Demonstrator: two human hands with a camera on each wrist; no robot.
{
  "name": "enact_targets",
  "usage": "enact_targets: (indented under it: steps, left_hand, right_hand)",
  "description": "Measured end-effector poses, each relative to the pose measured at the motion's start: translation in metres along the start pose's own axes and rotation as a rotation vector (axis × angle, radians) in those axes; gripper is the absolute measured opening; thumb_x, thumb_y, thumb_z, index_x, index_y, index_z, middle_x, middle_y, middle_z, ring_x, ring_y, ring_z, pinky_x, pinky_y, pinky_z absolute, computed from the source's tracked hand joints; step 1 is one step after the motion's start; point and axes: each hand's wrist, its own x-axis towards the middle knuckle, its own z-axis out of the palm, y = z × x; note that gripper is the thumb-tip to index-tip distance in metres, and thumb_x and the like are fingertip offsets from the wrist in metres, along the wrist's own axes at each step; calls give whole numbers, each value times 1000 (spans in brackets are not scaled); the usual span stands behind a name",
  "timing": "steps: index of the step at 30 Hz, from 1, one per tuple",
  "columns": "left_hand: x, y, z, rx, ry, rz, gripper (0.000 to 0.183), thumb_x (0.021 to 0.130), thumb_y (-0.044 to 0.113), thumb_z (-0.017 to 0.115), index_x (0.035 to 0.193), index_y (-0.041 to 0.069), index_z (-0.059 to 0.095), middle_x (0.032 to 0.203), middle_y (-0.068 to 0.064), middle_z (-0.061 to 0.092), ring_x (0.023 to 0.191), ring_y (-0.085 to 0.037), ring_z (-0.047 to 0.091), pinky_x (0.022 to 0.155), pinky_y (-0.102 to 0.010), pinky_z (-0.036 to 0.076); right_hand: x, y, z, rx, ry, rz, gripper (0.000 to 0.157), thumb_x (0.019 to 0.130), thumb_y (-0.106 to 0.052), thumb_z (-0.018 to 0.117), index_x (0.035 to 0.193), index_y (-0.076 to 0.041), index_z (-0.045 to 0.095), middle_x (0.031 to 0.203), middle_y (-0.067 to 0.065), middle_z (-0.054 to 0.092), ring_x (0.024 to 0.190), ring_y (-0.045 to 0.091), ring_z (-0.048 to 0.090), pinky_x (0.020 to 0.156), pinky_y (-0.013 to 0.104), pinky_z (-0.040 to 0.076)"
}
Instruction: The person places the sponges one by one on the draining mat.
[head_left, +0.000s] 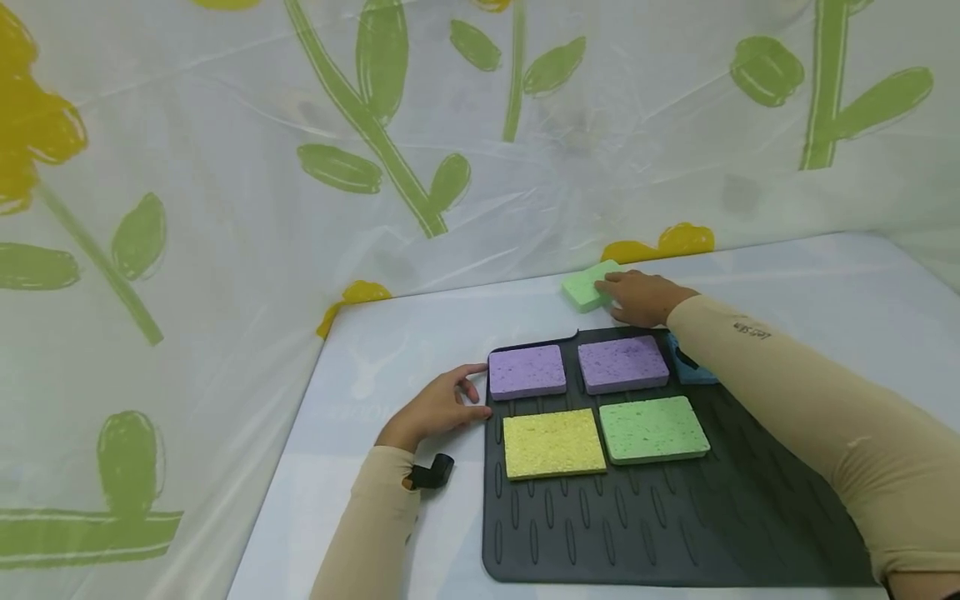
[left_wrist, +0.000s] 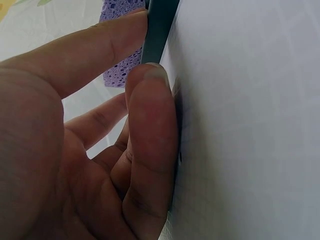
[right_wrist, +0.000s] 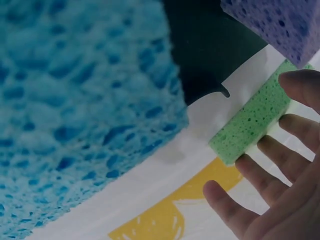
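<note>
A light green sponge [head_left: 587, 287] lies on the white table beyond the mat's far edge. My right hand [head_left: 642, 297] is at this sponge, its fingers spread along one side in the right wrist view, the thumb apart from them. At the left edge of the black ribbed mat [head_left: 592, 533], my left hand [head_left: 438, 406] touches the rim with index finger and thumb; its other fingers bend inward. On the mat lie two purple sponges [head_left: 527, 372], a yellow sponge [head_left: 553, 443] and another green sponge [head_left: 654, 429]. The right forearm partly hides a blue sponge [head_left: 693, 367].
A pale curtain [head_left: 225, 208] with green leaves and yellow flowers hangs behind and left of the white table [head_left: 315, 467]. The right sleeve [head_left: 787, 383] reaches across the mat's right side. A dark wrist strap piece [head_left: 433, 472] sits by the left wrist.
</note>
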Motion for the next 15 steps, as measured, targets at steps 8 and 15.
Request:
enact_targets:
  steps: [8, 15]
  left_hand:
    - [-1, 0, 1, -7, 8, -3, 76, 84, 24, 82, 150, 23, 45, 105, -4, 60, 69, -15, 53, 62, -29, 47]
    - [-1, 0, 2, -8, 5, 8, 75, 85, 23, 81, 151, 23, 44, 105, -4, 59, 68, -14, 54, 62, -29, 48]
  right_hand:
    - [-1, -2, 0, -62, 36, 0, 53, 97, -15, 61, 147, -4, 47, 142, 27, 50, 128, 46, 48, 103, 63, 42]
    - [-1, 4, 4, -101, 99, 1, 35, 94, -10, 63, 127, 1, 60, 128, 29, 55, 115, 44, 54, 94, 62, 49]
